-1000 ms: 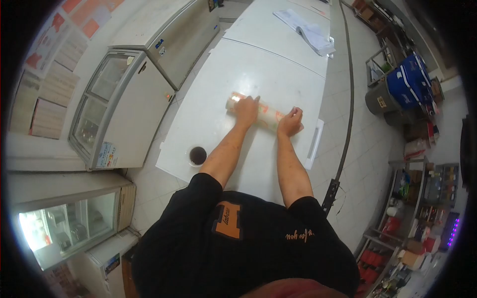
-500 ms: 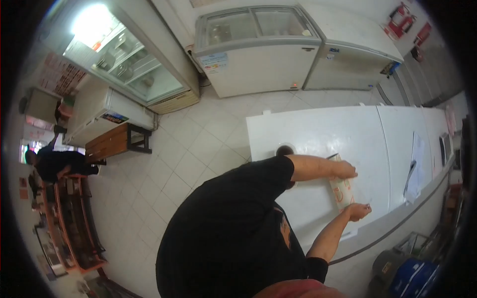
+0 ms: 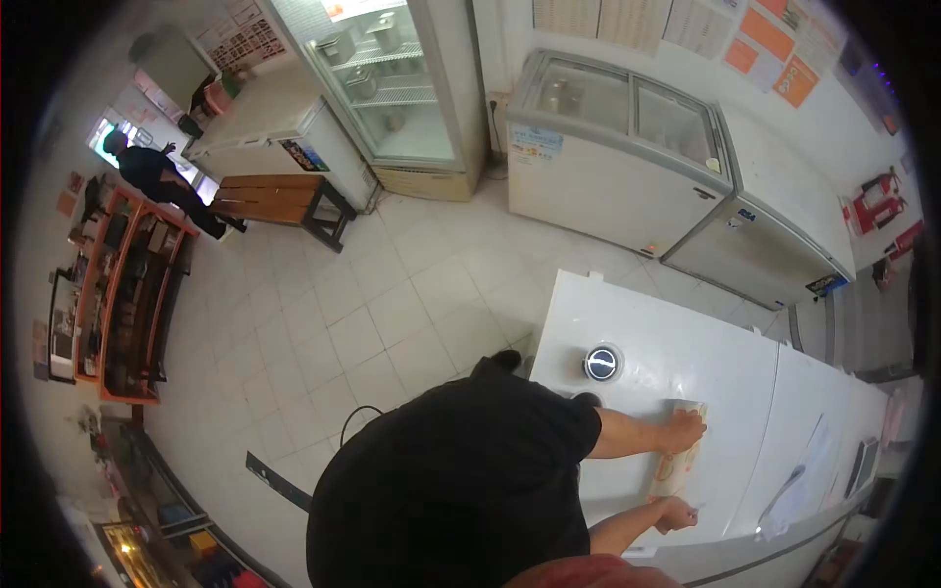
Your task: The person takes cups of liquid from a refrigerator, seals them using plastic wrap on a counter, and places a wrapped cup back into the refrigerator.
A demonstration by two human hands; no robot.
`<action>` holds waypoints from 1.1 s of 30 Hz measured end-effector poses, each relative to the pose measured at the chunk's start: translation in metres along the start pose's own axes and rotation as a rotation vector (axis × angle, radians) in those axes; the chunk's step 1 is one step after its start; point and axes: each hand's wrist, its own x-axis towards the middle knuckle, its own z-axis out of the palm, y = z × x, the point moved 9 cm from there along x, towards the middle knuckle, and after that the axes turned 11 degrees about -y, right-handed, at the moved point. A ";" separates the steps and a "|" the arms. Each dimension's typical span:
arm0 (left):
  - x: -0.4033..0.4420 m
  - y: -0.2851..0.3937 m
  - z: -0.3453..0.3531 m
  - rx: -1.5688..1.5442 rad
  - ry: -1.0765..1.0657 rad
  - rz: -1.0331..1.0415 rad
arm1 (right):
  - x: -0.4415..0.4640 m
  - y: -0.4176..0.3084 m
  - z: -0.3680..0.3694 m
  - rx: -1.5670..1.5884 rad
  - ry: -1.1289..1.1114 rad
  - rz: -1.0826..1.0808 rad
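A long cream packet with orange print (image 3: 674, 472) lies on the white worktop (image 3: 647, 323). My left hand (image 3: 683, 431) is closed over its upper part, fingers curled round it. Near the packet's lower end, my right hand (image 3: 674, 514) is closed, with its fingertips pinched together. A small whitish bit shows at those fingertips, too small to name. Up and to the left stands a round container with a dark, shiny top (image 3: 602, 364). A second dark round thing (image 3: 586, 400) is partly hidden by my sleeve.
Papers (image 3: 796, 495) with a dark, slim object lie farther along the worktop. Chest freezers (image 3: 598, 191) and a glass-door fridge (image 3: 431, 186) line the far wall. A wooden bench (image 3: 270, 196) and a person in dark clothes (image 3: 157, 176) are at the left, beside an orange-framed shelf (image 3: 127, 284).
My view has swung, so the worktop and hands sit lower in it. The left hand now covers more of the packet's face. The dark-topped container has come into fuller view.
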 end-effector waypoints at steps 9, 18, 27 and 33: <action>0.012 0.020 -0.021 0.100 -0.322 0.245 | -0.004 -0.002 0.006 0.011 0.033 -0.122; 0.026 -0.009 0.019 0.232 -0.777 0.289 | -0.013 -0.014 0.026 0.136 -0.135 -0.137; 0.055 -0.011 0.005 0.279 -0.475 0.225 | -0.010 -0.009 0.025 0.243 -0.225 -0.121; 0.060 -0.025 0.001 0.123 -0.205 0.139 | 0.006 0.008 0.009 0.299 -0.243 -0.082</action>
